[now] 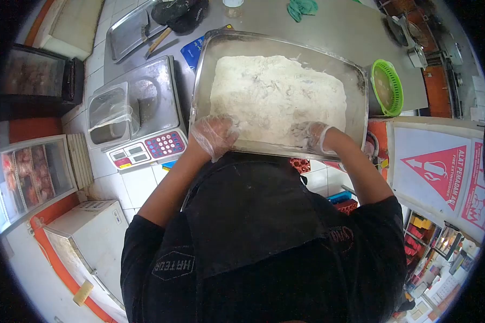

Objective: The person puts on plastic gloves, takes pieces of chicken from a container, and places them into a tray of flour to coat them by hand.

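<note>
A large metal tray [355, 83] holds a broad bed of pale flour [275, 89] with small lumps in it. Both my hands wear clear plastic gloves and reach over the tray's near edge. My left hand [216, 134] is at the near left corner, its fingers loosely bent against the flour. Flour coats the fingers of my right hand [311, 134], which point inward and dip into the bed near the right side. Neither hand shows a held object, and some fingertips are hidden in the flour.
Left of the tray stands a digital scale [148, 151] carrying a clear plastic container [110, 116]. A brush-like wooden-handled tool [159, 42] and a metal pan [129, 32] lie behind it. At right is a green basket [396, 89]; a green cloth [302, 8] lies at the back.
</note>
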Available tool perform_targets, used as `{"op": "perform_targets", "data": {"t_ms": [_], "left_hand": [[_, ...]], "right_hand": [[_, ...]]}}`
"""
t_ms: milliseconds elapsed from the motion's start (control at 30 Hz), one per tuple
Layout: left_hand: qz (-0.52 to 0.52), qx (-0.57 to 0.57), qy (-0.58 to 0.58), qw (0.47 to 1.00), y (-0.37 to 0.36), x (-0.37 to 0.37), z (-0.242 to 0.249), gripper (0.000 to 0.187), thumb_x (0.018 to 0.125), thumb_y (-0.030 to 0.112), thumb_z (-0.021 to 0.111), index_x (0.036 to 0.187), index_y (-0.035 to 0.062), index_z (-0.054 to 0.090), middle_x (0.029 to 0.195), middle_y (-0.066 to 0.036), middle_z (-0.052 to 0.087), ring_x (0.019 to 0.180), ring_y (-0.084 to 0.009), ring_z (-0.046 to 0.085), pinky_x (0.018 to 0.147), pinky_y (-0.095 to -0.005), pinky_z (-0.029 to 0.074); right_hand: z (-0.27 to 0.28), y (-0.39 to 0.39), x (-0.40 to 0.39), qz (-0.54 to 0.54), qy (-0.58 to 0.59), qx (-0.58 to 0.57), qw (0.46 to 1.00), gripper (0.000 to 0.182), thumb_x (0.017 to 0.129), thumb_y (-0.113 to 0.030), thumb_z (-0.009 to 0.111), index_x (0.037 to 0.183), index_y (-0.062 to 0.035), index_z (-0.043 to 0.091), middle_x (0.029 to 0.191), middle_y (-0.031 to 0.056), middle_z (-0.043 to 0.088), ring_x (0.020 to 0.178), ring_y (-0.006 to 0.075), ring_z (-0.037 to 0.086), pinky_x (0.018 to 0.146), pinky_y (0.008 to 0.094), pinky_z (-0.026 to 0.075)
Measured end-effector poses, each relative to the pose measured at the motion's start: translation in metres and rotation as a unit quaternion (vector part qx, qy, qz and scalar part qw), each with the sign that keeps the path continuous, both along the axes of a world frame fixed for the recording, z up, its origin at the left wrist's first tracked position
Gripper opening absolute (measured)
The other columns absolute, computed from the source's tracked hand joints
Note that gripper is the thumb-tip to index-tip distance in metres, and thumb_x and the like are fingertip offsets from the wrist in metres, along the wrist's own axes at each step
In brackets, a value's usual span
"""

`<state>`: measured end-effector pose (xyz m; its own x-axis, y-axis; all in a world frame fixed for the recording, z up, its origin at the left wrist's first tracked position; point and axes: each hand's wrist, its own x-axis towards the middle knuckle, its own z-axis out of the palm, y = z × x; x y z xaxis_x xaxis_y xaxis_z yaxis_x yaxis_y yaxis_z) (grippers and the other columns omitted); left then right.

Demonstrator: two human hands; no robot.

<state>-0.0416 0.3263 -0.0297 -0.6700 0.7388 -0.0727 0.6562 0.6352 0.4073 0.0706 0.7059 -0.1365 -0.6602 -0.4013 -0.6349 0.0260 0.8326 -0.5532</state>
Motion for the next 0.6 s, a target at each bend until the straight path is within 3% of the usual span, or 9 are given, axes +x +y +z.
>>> {"op": "perform_targets", "data": {"t_ms": [33, 67, 133, 233, 333, 367, 467, 600], "left_hand": [[0.002, -0.002, 0.010, 1.000, 0.000, 0.001, -0.002, 0.035, 0.090, 0.038, 0.053, 0.107, 0.0097, 0.066, 0.096, -0.017, 0.068, 0.089, -0.0355, 0.067, 0.081, -0.0474, 0.052], [0.004, -0.003, 0.020, 1.000, -0.001, 0.001, -0.004, 0.035, 0.090, 0.037, 0.053, 0.107, 0.0096, 0.066, 0.096, -0.016, 0.068, 0.088, -0.0353, 0.067, 0.080, -0.0474, 0.053], [0.003, 0.012, 0.024, 1.000, -0.002, 0.001, -0.007, 0.035, 0.090, 0.037, 0.053, 0.107, 0.0097, 0.066, 0.097, -0.016, 0.069, 0.088, -0.0353, 0.067, 0.080, -0.0474, 0.053], [0.003, 0.031, 0.026, 0.999, -0.003, 0.001, -0.009, 0.034, 0.089, 0.037, 0.054, 0.107, 0.0098, 0.066, 0.097, -0.016, 0.069, 0.088, -0.0351, 0.067, 0.080, -0.0473, 0.053], [-0.005, 0.048, 0.040, 0.998, -0.006, 0.001, -0.020, 0.034, 0.088, 0.036, 0.054, 0.108, 0.0101, 0.066, 0.098, -0.016, 0.069, 0.089, -0.0348, 0.067, 0.080, -0.0470, 0.053], [-0.018, 0.060, 0.058, 0.996, -0.007, 0.001, -0.022, 0.034, 0.088, 0.036, 0.054, 0.109, 0.0104, 0.066, 0.099, -0.016, 0.069, 0.089, -0.0346, 0.067, 0.080, -0.0468, 0.053], [-0.011, -0.007, 0.054, 0.998, -0.006, 0.003, -0.017, 0.027, 0.088, 0.031, 0.059, 0.107, 0.0144, 0.068, 0.106, -0.010, 0.067, 0.095, -0.0295, 0.065, 0.079, -0.0436, 0.055], [0.004, 0.014, 0.036, 0.999, -0.004, 0.002, -0.014, 0.028, 0.089, 0.032, 0.058, 0.107, 0.0143, 0.068, 0.107, -0.010, 0.067, 0.095, -0.0299, 0.065, 0.079, -0.0438, 0.055]], "right_hand": [[0.002, -0.008, -0.003, 0.071, 0.078, -0.034, 0.994, 0.050, 0.083, -0.004, 0.064, 0.132, -0.0070, 0.056, 0.115, 0.0142, 0.067, 0.096, 0.0288, 0.064, 0.093, 0.0326, 0.049], [0.008, -0.010, -0.005, 0.071, 0.078, -0.035, 0.994, 0.050, 0.083, -0.004, 0.064, 0.132, -0.0070, 0.056, 0.115, 0.0142, 0.067, 0.096, 0.0288, 0.064, 0.093, 0.0326, 0.049], [0.031, -0.017, -0.014, 0.079, 0.026, -0.022, 0.996, 0.042, 0.086, -0.004, 0.061, 0.129, -0.0072, 0.059, 0.115, 0.0132, 0.067, 0.095, 0.0272, 0.063, 0.093, 0.0316, 0.047], [-0.004, -0.001, -0.007, 0.004, -0.017, 0.070, 0.997, 0.034, 0.086, -0.012, 0.065, 0.119, -0.0072, 0.065, 0.108, 0.0128, 0.069, 0.090, 0.0259, 0.064, 0.086, 0.0336, 0.049], [0.123, -0.039, -0.040, -0.050, -0.068, 0.116, 0.990, 0.029, 0.082, -0.018, 0.070, 0.109, -0.0068, 0.069, 0.098, 0.0128, 0.071, 0.082, 0.0247, 0.064, 0.080, 0.0352, 0.050], [0.119, -0.031, -0.041, -0.048, -0.069, 0.117, 0.990, 0.029, 0.082, -0.018, 0.070, 0.109, -0.0068, 0.069, 0.098, 0.0128, 0.071, 0.082, 0.0247, 0.064, 0.080, 0.0352, 0.050], [0.126, 0.002, -0.038, -0.144, 0.061, -0.107, 0.982, 0.027, 0.078, -0.013, 0.072, 0.102, -0.0017, 0.069, 0.089, 0.0125, 0.071, 0.078, 0.0194, 0.064, 0.076, 0.0329, 0.052], [0.164, 0.006, -0.042, -0.225, 0.019, -0.061, 0.972, 0.027, 0.081, -0.010, 0.069, 0.107, -0.0004, 0.069, 0.093, 0.0115, 0.072, 0.080, 0.0183, 0.064, 0.077, 0.0328, 0.052]]}}
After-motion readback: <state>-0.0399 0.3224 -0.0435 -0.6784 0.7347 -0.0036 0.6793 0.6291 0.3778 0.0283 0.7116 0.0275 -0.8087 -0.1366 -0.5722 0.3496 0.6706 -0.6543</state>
